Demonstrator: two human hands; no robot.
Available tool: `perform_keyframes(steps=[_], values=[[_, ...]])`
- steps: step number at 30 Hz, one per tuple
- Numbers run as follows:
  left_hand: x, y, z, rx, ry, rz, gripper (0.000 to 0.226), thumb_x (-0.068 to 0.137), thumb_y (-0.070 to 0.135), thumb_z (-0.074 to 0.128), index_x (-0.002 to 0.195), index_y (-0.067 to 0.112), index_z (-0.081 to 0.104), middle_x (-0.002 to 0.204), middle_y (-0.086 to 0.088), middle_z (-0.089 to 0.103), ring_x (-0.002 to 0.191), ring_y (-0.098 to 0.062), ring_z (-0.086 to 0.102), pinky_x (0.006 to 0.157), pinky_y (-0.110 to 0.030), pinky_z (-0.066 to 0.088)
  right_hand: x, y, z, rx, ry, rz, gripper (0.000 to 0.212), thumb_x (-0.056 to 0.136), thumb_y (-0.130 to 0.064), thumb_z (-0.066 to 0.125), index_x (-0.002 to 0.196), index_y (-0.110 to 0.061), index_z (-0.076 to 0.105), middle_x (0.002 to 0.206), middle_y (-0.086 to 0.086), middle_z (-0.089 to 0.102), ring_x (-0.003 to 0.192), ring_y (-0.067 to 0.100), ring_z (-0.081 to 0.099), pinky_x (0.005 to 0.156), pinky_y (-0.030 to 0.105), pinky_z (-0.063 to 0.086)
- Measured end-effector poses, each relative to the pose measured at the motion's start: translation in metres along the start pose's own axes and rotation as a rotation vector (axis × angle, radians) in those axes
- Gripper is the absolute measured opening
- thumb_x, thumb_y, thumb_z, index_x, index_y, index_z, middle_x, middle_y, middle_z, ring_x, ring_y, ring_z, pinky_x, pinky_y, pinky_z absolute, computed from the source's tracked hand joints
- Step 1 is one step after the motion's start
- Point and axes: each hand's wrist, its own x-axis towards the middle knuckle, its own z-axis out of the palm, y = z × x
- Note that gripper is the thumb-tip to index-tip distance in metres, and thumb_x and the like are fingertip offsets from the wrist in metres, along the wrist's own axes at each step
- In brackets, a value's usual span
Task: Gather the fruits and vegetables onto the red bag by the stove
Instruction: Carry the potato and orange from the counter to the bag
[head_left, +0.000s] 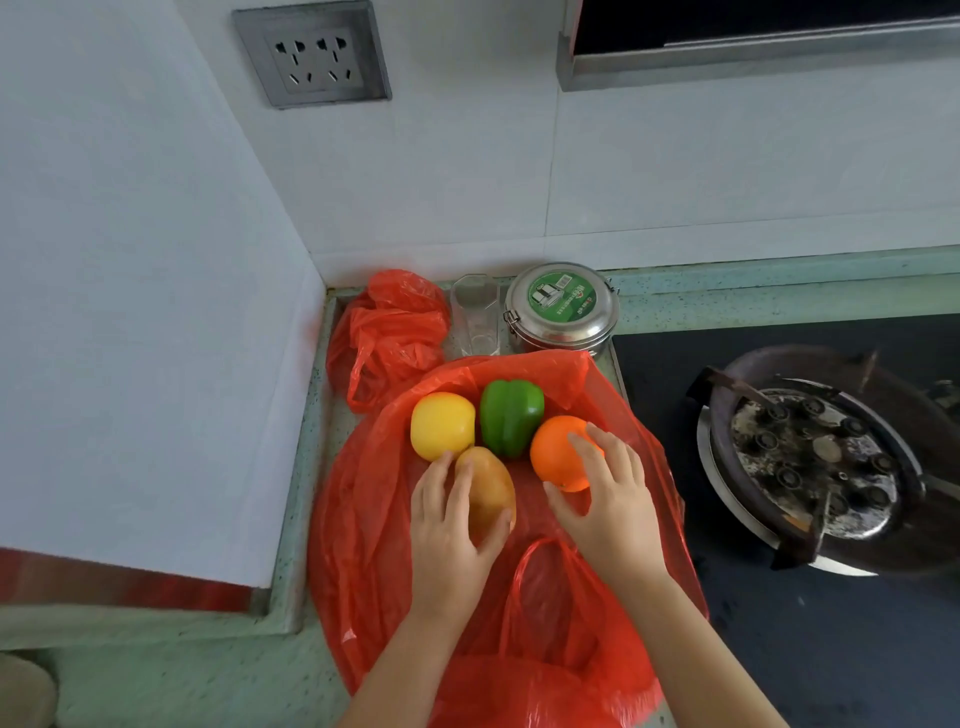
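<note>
A red plastic bag (374, 545) lies spread flat on the counter left of the stove. On it sit a yellow fruit (441, 425), a green bell pepper (510, 422), an orange (558, 451) and a brown potato (491, 491), all close together. My left hand (449, 535) curls round the potato, fingers on its left side and thumb on its right. My right hand (608, 499) grips the orange from the right, thumb under its near side.
A second, crumpled red bag (389, 332) lies at the back corner. Beside it stand a clear glass (475, 317) and a round steel tin with a green lid (561, 309). The black stove with a burner (821, 457) lies right. Walls close the left and back.
</note>
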Motion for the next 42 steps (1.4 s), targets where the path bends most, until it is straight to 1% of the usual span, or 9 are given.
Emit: perform_keyframes(steps=[3, 7, 14, 19, 22, 28, 31, 36, 42], values=[[-0.003, 0.004, -0.011, 0.046, 0.006, 0.057, 0.056, 0.086, 0.049, 0.049, 0.124, 0.008, 0.053, 0.130, -0.014, 0.051, 0.119, -0.029, 0.044, 0.098, -0.043, 0.041, -0.009, -0.005, -0.008, -0.074, -0.006, -0.056, 0.046, 0.075, -0.027, 0.071, 0.115, -0.010, 0.056, 0.120, 0.015, 0.056, 0.112, 0.039, 0.049, 0.077, 0.051, 0.052], [-0.009, 0.010, -0.028, 0.127, 0.094, 0.173, 0.044, 0.085, 0.035, 0.055, 0.119, 0.008, 0.057, 0.122, -0.013, 0.058, 0.116, -0.029, 0.049, 0.091, -0.046, 0.048, -0.020, -0.018, -0.023, -0.116, 0.000, -0.088, 0.044, 0.080, -0.038, 0.050, 0.114, -0.011, 0.057, 0.118, 0.013, 0.059, 0.112, 0.038, 0.051, 0.084, 0.051, 0.049], [-0.023, 0.028, -0.064, 0.247, 0.172, 0.313, 0.034, 0.082, 0.029, 0.056, 0.106, 0.008, 0.067, 0.116, -0.011, 0.064, 0.114, -0.027, 0.050, 0.088, -0.041, 0.046, -0.047, -0.050, -0.050, -0.180, 0.039, -0.094, 0.043, 0.082, -0.038, 0.045, 0.113, -0.013, 0.059, 0.117, 0.010, 0.061, 0.114, 0.035, 0.052, 0.089, 0.058, 0.043], [-0.033, 0.040, -0.089, 0.248, 0.178, 0.366, 0.028, 0.081, 0.026, 0.056, 0.101, 0.009, 0.068, 0.111, -0.010, 0.066, 0.109, -0.028, 0.055, 0.084, -0.042, 0.048, -0.071, -0.077, -0.068, -0.237, 0.083, -0.080, 0.042, 0.082, -0.038, 0.045, 0.110, -0.013, 0.062, 0.114, 0.008, 0.063, 0.112, 0.034, 0.054, 0.090, 0.058, 0.040], [-0.038, 0.047, -0.102, 0.227, 0.165, 0.388, 0.029, 0.082, 0.027, 0.056, 0.102, 0.010, 0.068, 0.112, -0.009, 0.065, 0.110, -0.029, 0.056, 0.087, -0.040, 0.042, -0.087, -0.090, -0.077, -0.272, 0.096, -0.033, 0.038, 0.080, -0.036, 0.053, 0.109, -0.013, 0.063, 0.113, 0.006, 0.063, 0.113, 0.033, 0.054, 0.091, 0.059, 0.038], [-0.056, 0.058, -0.128, 0.137, 0.161, 0.440, 0.028, 0.083, 0.029, 0.056, 0.100, 0.012, 0.069, 0.110, -0.008, 0.066, 0.113, -0.027, 0.051, 0.090, -0.040, 0.039, -0.123, -0.115, -0.095, -0.319, 0.162, 0.084, 0.044, 0.082, -0.041, 0.042, 0.109, -0.014, 0.064, 0.113, 0.005, 0.063, 0.112, 0.030, 0.055, 0.093, 0.059, 0.036], [-0.069, 0.058, -0.140, 0.115, 0.114, 0.440, 0.030, 0.083, 0.030, 0.053, 0.101, 0.012, 0.069, 0.112, -0.008, 0.065, 0.114, -0.028, 0.051, 0.093, -0.045, 0.039, -0.145, -0.129, -0.103, -0.333, 0.231, 0.132, 0.041, 0.082, -0.038, 0.044, 0.109, -0.014, 0.064, 0.113, 0.005, 0.063, 0.113, 0.029, 0.054, 0.094, 0.058, 0.035], [-0.095, 0.060, -0.155, 0.054, 0.036, 0.480, 0.033, 0.083, 0.031, 0.050, 0.103, 0.013, 0.069, 0.114, -0.007, 0.065, 0.114, -0.030, 0.053, 0.095, -0.049, 0.038, -0.189, -0.147, -0.113, -0.354, 0.330, 0.190, 0.031, 0.078, -0.021, 0.067, 0.108, -0.011, 0.064, 0.112, 0.007, 0.064, 0.112, 0.033, 0.054, 0.092, 0.061, 0.037], [-0.125, 0.074, -0.160, -0.034, -0.088, 0.555, 0.037, 0.086, 0.035, 0.044, 0.104, 0.012, 0.068, 0.115, -0.007, 0.064, 0.116, -0.031, 0.052, 0.097, -0.050, 0.036, -0.243, -0.158, -0.128, -0.434, 0.367, 0.306, 0.032, 0.079, -0.024, 0.064, 0.109, -0.011, 0.064, 0.115, 0.008, 0.063, 0.114, 0.032, 0.053, 0.096, 0.056, 0.032]])
